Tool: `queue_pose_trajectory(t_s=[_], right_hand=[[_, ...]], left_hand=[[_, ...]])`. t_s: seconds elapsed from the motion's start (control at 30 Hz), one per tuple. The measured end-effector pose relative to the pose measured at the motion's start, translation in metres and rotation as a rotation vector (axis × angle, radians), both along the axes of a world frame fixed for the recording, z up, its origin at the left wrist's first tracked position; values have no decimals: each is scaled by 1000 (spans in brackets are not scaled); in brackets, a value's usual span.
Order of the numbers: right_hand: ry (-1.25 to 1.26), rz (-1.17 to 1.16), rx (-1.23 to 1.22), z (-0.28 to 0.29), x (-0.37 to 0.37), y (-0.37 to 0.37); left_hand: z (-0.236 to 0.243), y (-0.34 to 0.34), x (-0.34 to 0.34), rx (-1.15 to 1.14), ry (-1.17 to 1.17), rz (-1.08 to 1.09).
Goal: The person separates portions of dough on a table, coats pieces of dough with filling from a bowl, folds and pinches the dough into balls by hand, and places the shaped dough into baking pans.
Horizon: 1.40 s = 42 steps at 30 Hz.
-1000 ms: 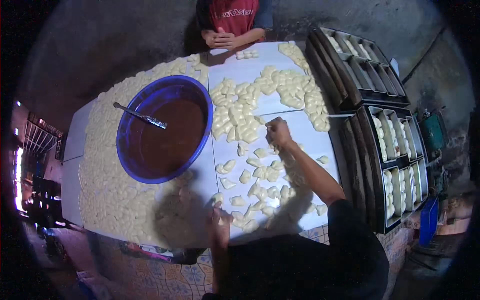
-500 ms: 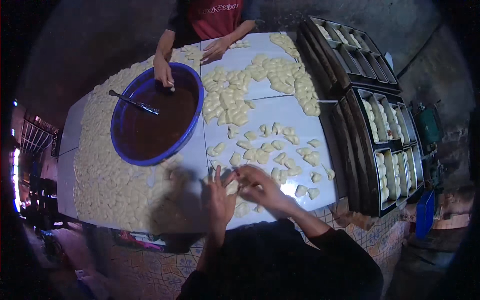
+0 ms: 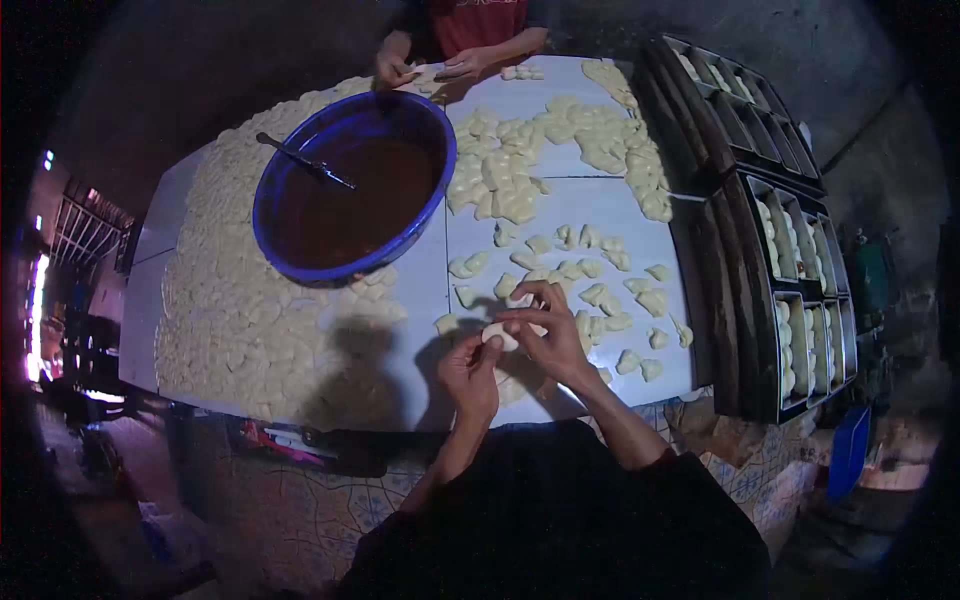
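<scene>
My left hand (image 3: 470,382) is closed, its thumb and fingers pinching a pale dough piece (image 3: 499,337) above the near edge of the table. Right beside it, my right hand (image 3: 556,342) has its fingers bent around a dough piece too, with a pale bit (image 3: 520,301) showing at its fingertips. Whether both hands share one stretched piece or hold separate ones, I cannot tell. Loose dough pieces (image 3: 600,298) lie on the white tabletop just beyond my right hand.
A blue basin (image 3: 449,165) of brown filling with a long-handled utensil (image 3: 285,150) stands left of centre. Flattened dough (image 3: 230,320) covers the table's left side. Dark racks of metal tins (image 3: 790,290) holding dough line the right. Across the table, a co-worker's hands (image 3: 465,65) handle dough.
My view has shifted, so the table sits higher and further right. My hands have turned and now pinch the dough. The co-worker's hand has left the basin and meets the other hand.
</scene>
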State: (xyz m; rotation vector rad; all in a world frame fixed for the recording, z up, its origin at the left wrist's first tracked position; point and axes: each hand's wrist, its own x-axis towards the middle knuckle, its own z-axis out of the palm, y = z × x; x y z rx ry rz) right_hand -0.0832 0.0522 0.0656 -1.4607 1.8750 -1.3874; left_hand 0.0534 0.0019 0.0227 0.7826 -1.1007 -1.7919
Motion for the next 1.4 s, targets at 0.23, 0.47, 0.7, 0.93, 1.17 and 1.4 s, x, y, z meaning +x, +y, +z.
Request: queue_pose_trajectory(t_s=[0.23,0.47,0.7,0.93,1.17,1.4], right_hand=[[-279,382,-128,-16,17,-42],[-697,475,53,-32,-13,-47],[-956,416,-39,-68,-5,-57],[-1142,148,-38,-85,-12,-45],[-1304,-86,61,-50,14,-24],[230,-4,-157,-31,11,27]], left_hand=[[12,-17,9,682,651,-229],[40,-185,-24,25,367,-387],[-7,-310,-28,-650,-1384,-218],[58,-190,-38,-973,-1026,150],[58,-67,-16,339,-119,-257],[50,-18,1,-333,-457,-399]])
